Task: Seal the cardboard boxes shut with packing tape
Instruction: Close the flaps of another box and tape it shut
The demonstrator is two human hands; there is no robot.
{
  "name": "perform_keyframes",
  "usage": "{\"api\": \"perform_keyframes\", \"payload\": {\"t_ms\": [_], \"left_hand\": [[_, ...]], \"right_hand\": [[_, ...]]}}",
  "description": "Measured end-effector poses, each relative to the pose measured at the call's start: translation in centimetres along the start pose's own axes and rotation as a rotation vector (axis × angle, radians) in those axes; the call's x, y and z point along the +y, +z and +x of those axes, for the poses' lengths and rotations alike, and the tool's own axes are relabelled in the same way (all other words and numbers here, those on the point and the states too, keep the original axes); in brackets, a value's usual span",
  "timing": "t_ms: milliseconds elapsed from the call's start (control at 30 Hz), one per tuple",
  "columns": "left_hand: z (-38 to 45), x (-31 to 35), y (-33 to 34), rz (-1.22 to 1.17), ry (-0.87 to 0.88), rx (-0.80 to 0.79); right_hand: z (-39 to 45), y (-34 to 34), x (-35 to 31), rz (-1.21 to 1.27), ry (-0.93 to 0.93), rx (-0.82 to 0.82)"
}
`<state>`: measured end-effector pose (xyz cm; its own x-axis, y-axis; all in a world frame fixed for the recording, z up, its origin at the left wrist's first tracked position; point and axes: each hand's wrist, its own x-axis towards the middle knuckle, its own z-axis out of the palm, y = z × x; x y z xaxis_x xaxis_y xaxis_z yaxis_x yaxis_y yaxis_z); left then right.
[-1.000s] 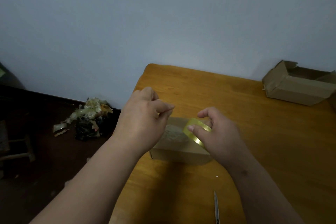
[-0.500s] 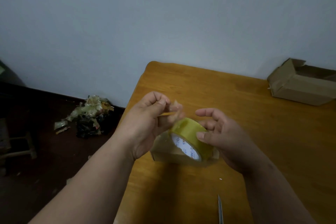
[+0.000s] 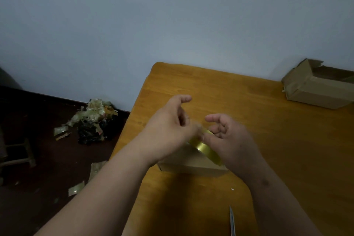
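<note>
A small closed cardboard box lies near the left edge of the wooden table. Just above it, my right hand holds a yellowish roll of packing tape, thumb on its outer face. My left hand reaches in from the left, its lower fingers meeting the roll at its upper end, index finger raised; the contact is blurred, and I cannot see whether they pinch the tape end. Both hands hide much of the box top.
An open cardboard box sits at the table's far right against the wall. A thin metal blade lies near the front edge. Crumpled tape and scraps litter the dark floor on the left, beside a wooden stool.
The roll has turned from facing me to edge-on and dropped closer to the box. My left hand's fingers moved onto the roll, and the loose tape end it held up is out of sight.
</note>
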<state>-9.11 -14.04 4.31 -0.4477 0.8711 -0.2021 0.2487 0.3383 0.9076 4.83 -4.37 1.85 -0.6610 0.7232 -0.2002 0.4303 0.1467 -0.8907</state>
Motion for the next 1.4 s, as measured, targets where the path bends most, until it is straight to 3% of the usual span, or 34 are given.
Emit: {"api": "perform_keyframes", "payload": {"t_ms": [67,133,300,400,533,800,967,1100,1167,1300,1400], "left_hand": [[0.3,0.5,0.1,0.364,0.038,-0.107],[0.7,1.0,0.3,0.575,0.053,-0.102],[1.2,0.4,-0.1,0.566,-0.011,-0.002],[1.4,-0.4,-1.2,0.553,-0.035,0.048],[1.4,-1.3,-1.8,0.686,-0.035,0.041],[0.0,-1.9,-3.6,0.464,-0.038,-0.06],[-0.9,-1.9,-4.3,0.367,-0.062,-0.138],[-0.7,-1.9,-3.7,0.38,-0.052,-0.023],[-0.4,-2.2,-3.2,0.354,-0.07,0.056],[-0.6,-2.8,-2.4,0.281,-0.088,0.011],[-0.9,-2.7,-2.5,-0.086,-0.111,0.002]], "right_hand": [[0.2,0.1,-0.1,-0.031,0.005,-0.022],[0.3,0.1,0.0,-0.047,-0.008,-0.057],[0.1,-1.0,0.5,0.023,-0.017,-0.213],[0.1,-1.8,1.4,-0.138,-0.018,-0.326],[0.0,-0.9,2.1,-0.2,-0.125,-0.293],[0.5,0.5,1.2,-0.169,-0.125,-0.082],[0.7,1.6,0.2,-0.43,-0.122,0.05],[1.0,1.8,-0.5,-0.41,-0.094,0.135],[0.9,1.8,-0.6,-0.379,-0.083,0.137],[0.4,1.1,-1.0,-0.157,-0.019,0.057],[0.1,0.2,-0.9,0.118,0.046,-0.092]]}}
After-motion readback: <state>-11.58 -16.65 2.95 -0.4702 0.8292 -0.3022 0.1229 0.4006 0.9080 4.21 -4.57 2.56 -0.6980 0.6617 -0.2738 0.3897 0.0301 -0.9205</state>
